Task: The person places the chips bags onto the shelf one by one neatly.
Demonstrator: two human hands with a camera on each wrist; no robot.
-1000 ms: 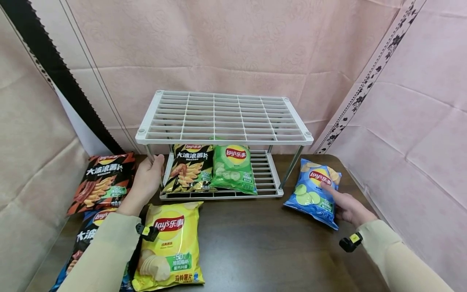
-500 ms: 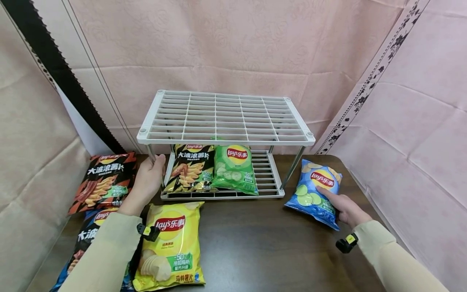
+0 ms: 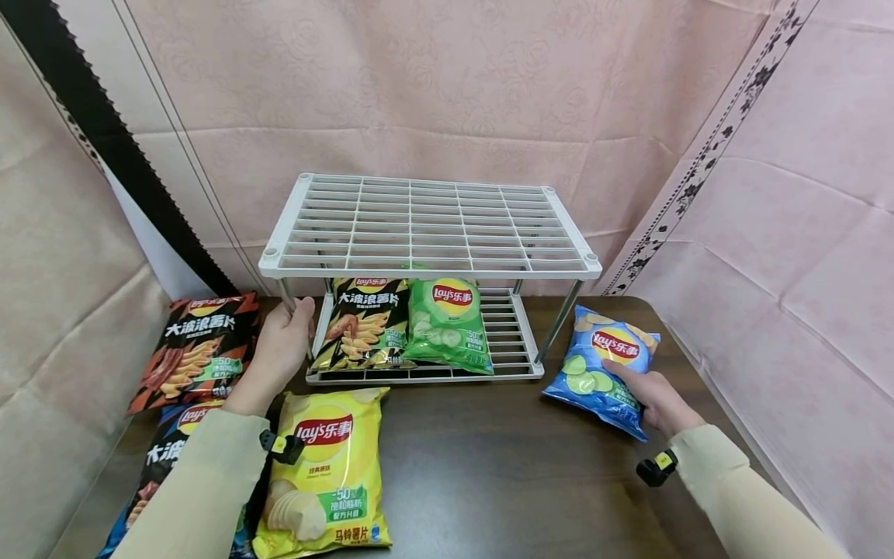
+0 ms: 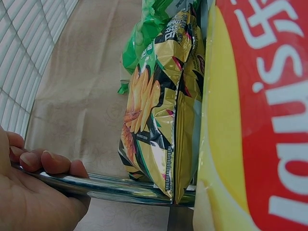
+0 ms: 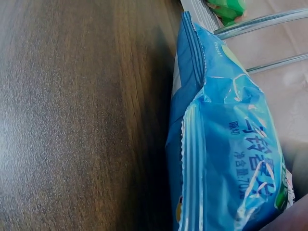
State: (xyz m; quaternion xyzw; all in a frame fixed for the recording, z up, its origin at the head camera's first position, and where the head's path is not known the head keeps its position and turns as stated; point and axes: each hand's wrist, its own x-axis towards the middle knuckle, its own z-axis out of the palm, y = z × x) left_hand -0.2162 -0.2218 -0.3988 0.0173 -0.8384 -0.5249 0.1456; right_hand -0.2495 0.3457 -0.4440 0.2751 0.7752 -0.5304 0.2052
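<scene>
My left hand [image 3: 275,357] grips the front left metal leg [image 4: 120,185] of a white two-tier rack [image 3: 429,273]. The left wrist view shows its fingers curled round that post. To the right of the rack, my right hand [image 3: 656,397] holds a blue bag of chips [image 3: 587,363], thumb on its front; the other fingers are mostly hidden behind it. The bag's crimped bottom edge is close up in the right wrist view. On the rack's lower shelf stand a black bag of chips [image 3: 366,330] and a green bag of chips [image 3: 447,330], side by side.
A yellow bag of chips [image 3: 328,473] lies before the rack on the dark wooden table [image 3: 482,466]. At the left are a red-black chip bag [image 3: 195,349] and a blue-black one [image 3: 164,458], partly under the left sleeve. Pink cloth [image 3: 447,85] hangs around the table.
My right hand has shifted slightly left over the blue bag, its thumb now farther across the front. The bag has barely moved. My left hand stays on the rack's leg.
</scene>
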